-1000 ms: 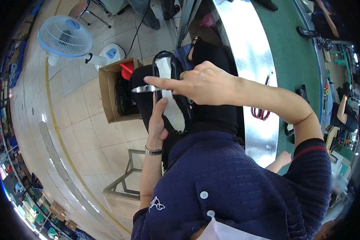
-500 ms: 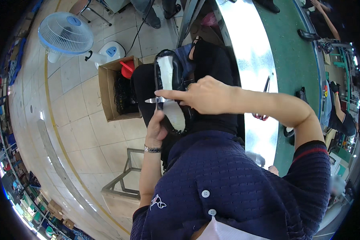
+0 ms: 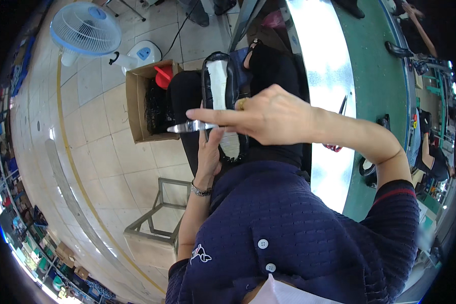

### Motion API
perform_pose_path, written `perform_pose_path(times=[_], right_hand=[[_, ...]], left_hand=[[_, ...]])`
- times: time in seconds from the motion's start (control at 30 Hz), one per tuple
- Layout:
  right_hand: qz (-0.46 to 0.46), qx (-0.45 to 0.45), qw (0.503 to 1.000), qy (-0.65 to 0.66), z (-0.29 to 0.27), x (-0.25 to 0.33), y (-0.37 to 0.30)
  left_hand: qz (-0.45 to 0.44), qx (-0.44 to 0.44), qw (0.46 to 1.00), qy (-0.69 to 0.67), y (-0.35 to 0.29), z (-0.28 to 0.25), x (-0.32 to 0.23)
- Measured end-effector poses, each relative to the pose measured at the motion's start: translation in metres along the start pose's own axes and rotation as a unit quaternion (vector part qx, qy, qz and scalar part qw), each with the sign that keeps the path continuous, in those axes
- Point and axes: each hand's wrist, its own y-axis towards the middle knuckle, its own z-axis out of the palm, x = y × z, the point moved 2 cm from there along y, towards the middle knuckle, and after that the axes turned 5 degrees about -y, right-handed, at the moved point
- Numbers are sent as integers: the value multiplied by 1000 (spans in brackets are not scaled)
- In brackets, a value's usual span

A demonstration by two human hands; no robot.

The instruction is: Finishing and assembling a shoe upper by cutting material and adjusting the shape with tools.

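Note:
On my lap lies a black shoe, sole side up, with a pale white strip along its underside. My left hand grips its near left side, thumb up and fingers partly hidden beneath. Crossing over the shoe from the right, my right hand is closed round a shiny pointed metal tool. The index finger stretches along the tool, whose tip points left past the shoe's edge. My right hand hides the tool's handle, so its exact kind is unclear.
Left of my knee stands a cardboard box with dark scraps and a red scoop-like piece. Beyond it is a fan. A metal-topped bench at the right bears red-handled scissors. A metal frame stool stands at lower left.
The tool's tip has swung out leftward, away from the shoe's edge, with my right hand. The shoe has turned slightly and shifted right; my left hand has moved right with it.

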Motion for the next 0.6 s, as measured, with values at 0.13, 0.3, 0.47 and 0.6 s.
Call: perform_pose_path(times=[0.13, 0.3, 0.47, 0.6], right_hand=[[65, 128, 989, -37, 23, -4, -6], [-15, 93, 995, -13, 6, 31, -16], [84, 193, 978, 10, 20, 32, -22], [-53, 94, 994, -20, 11, 53, -32]], left_hand=[[-40, 63, 997, 1, 1, -4, -3], [7, 122, 990, -70, -4, -21, 10], [-252, 157, 947, 121, 4, -29, 0], [-127, 73, 989, 19, 0, -20, -1]])
